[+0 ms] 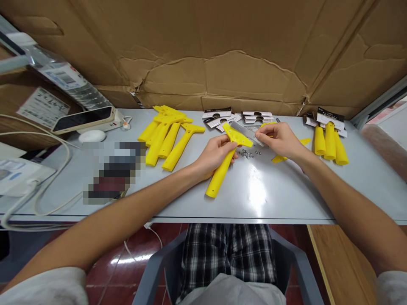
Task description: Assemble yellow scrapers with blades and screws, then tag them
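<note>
My left hand is wrapped round a yellow scraper handle, just under its wide head. A flat metal blade lies along the far side of that head. The fingertips of my right hand pinch the blade's right end. Small screws lie in a loose pile on the table just beyond the held handle. Partly hidden behind my right hand is another yellow plastic piece, lying flat.
Several yellow scraper handles are heaped at the left. Black-and-white cards lie along the back, and carded yellow handles are at the right. A phone, cables and a water bottle occupy the left end. Cardboard walls the back.
</note>
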A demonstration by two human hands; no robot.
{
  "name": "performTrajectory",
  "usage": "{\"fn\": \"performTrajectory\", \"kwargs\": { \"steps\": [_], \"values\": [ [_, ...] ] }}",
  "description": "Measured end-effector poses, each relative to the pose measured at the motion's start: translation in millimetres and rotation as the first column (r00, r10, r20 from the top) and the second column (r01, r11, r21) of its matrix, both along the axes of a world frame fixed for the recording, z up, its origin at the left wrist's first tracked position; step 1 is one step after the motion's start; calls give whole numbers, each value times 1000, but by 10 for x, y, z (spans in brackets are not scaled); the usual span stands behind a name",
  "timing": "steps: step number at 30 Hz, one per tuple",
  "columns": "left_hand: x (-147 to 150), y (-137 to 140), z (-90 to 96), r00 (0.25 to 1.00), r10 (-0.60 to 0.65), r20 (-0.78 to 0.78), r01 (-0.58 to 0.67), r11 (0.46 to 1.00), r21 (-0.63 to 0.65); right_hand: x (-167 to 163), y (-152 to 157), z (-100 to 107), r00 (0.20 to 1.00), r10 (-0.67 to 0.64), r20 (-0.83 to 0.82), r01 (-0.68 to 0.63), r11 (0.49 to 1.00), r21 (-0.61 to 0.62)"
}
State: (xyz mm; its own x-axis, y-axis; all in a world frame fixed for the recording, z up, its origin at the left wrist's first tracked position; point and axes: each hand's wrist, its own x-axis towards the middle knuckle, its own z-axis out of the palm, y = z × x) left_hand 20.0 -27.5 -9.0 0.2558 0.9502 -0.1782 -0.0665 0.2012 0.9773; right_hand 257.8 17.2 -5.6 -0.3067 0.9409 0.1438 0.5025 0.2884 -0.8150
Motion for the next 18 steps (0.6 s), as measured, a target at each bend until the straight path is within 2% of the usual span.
{"fn": "performTrajectory", "kwargs": {
  "steps": [7, 14, 18],
  "values": [
    [-14, 15, -45, 996, -83, 20, 82, 996, 43, -1, -1, -32, 1000, 7, 9, -7, 1000, -6],
    [-14, 11, -61, 994, -100, 52, 97, 993, 66, -80, -48, -31, 999, 4, -46, -4, 1000, -13],
    [-18, 13, -63, 993, -108, 52, 105, 993, 56, -112, -78, -44, 997, -9, -71, 4, 997, -75]
  ]
}}
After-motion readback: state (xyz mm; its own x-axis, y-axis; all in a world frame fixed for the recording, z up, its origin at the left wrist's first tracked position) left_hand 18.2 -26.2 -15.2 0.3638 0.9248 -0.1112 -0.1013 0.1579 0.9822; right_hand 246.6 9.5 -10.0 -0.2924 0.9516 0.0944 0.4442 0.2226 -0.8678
